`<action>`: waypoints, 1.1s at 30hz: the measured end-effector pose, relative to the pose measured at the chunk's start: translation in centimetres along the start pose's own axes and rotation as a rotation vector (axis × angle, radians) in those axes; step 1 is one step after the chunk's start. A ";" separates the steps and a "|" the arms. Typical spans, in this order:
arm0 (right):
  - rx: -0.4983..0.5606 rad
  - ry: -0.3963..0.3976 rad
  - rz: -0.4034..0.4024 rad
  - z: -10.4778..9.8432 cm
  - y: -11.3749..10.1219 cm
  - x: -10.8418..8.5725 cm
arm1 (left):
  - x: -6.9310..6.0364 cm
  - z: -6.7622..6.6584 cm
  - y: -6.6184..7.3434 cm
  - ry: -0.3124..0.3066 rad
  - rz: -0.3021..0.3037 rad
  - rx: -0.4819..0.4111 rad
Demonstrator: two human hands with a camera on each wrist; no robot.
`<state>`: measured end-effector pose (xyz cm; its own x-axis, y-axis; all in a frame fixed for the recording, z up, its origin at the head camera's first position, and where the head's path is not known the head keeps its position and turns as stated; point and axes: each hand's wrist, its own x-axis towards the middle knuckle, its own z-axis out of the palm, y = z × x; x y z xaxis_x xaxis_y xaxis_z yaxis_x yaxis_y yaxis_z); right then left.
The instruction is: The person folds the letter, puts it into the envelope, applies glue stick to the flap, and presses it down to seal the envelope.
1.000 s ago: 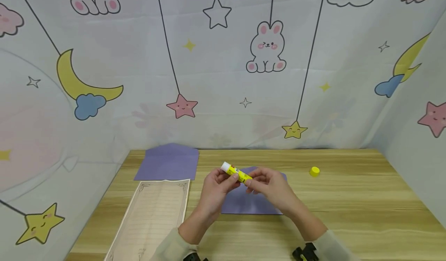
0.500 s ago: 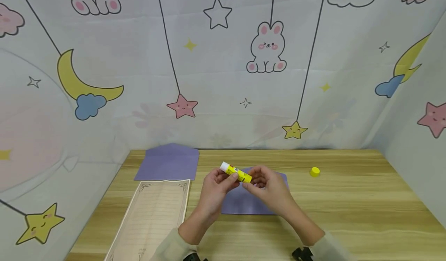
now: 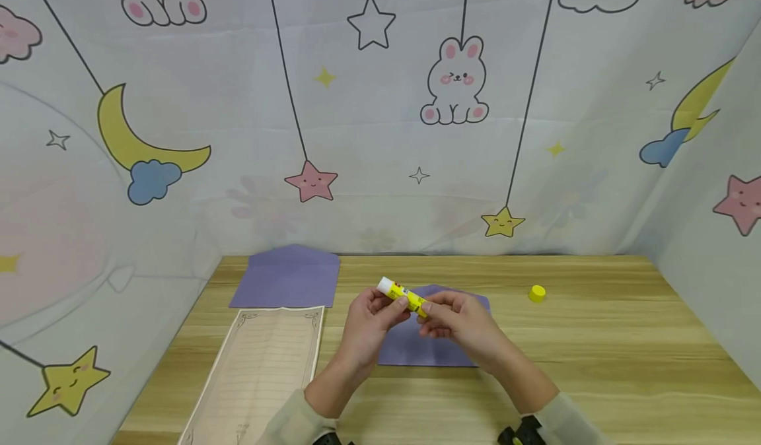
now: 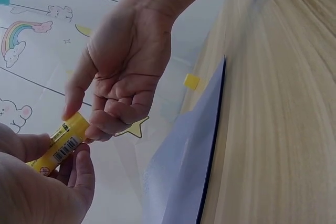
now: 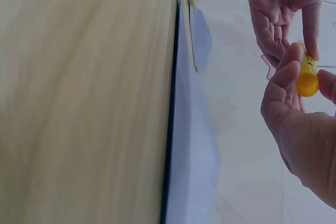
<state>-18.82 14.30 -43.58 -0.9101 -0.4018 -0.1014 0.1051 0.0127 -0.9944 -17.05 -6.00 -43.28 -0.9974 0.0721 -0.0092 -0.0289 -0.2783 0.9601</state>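
A yellow glue stick (image 3: 397, 291) with a white end is held aslant above the table, white end up and to the left. My left hand (image 3: 370, 323) pinches its barrel between thumb and fingers. At the lower yellow end, my right hand (image 3: 466, 323) holds the base between thumb and forefinger. The round yellow base (image 5: 307, 84) faces the camera in the right wrist view; a barcode shows on the barrel (image 4: 63, 149) in the left wrist view. Beneath both hands lies a purple envelope (image 3: 425, 351), partly hidden by them. The yellow cap (image 3: 537, 293) stands apart on the right.
Another purple envelope (image 3: 288, 280) lies at the table's back left. In front of it is a lined sheet of letter paper (image 3: 270, 359) with an ornate border. A printed cloth (image 3: 380, 135) hangs behind the wooden table (image 3: 594, 359).
My right fingers loosened at the glue stick's base half a second ago, and now grip it again. The left hand has stayed nearly still.
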 end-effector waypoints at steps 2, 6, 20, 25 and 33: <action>-0.058 0.026 -0.028 0.2 0.0 0.0 | 0.1 0.0 0.0 0.004 0.002 -0.003; -0.258 0.132 -0.162 0.8 -0.1 -0.3 | 0.1 0.0 0.0 0.023 0.000 -0.013; -0.114 0.031 -0.105 0.3 -0.2 -0.2 | 0.0 0.0 0.1 0.011 -0.002 0.003; 0.031 -0.016 -0.005 0.1 -0.3 -0.2 | -0.1 0.0 0.2 0.001 0.004 0.002; -0.351 0.173 -0.269 1.2 -0.3 -0.5 | 0.0 0.0 0.2 0.022 0.008 -0.004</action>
<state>-17.95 13.44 -43.17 -0.9429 -0.2756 0.1871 -0.2582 0.2499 -0.9332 -17.02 -6.09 -43.07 -0.9988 0.0483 -0.0077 -0.0211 -0.2824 0.9591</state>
